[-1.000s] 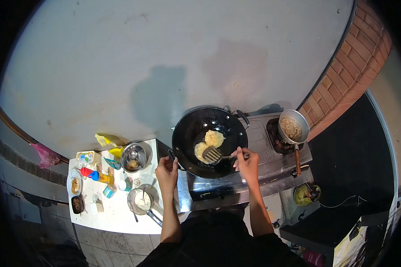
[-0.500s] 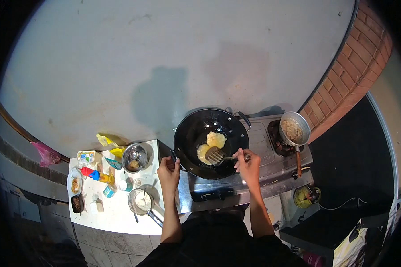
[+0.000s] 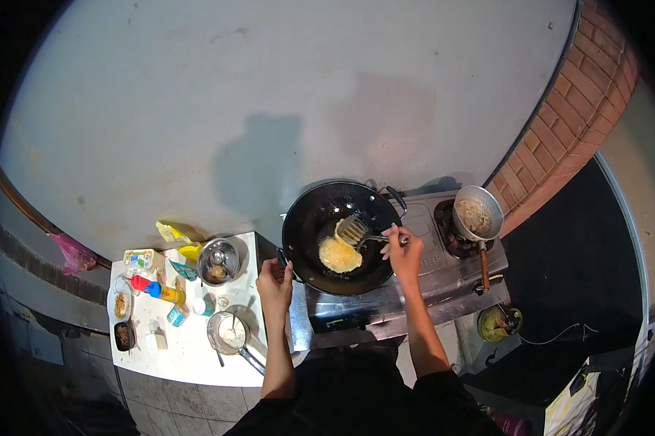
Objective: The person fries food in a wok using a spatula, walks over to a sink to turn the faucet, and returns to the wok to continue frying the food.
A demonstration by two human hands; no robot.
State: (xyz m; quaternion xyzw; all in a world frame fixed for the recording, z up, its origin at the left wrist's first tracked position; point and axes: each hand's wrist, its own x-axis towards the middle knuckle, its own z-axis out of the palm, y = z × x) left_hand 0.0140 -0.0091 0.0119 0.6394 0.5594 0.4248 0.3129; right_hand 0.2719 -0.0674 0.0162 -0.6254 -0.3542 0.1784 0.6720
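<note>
My left hand (image 3: 275,285) is closed around the side handle of a black wok (image 3: 304,218), its fingers wrapped at the left rim. In my right hand (image 3: 404,254) is a slotted metal spatula (image 3: 352,230), gripped by its handle over the wok's right side. A round golden fritter (image 3: 340,256) lies flat in the near part of the wok. The spatula's blade covers most of a second, paler fritter just behind it; only an edge shows. Oil glistens on the wok's inner surface.
A small saucepan (image 3: 480,192) with food stands on the right burner. On the white table (image 3: 189,367) at left are a steel bowl (image 3: 218,251), a pan of white batter (image 3: 233,330), sauce bottles (image 3: 169,293) and small dishes. A wall rises behind the stove.
The spatula has moved away from me, off the nearer fritter and onto the farther one. The nearer fritter now shows a browner face. My left hand stays on the wok handle.
</note>
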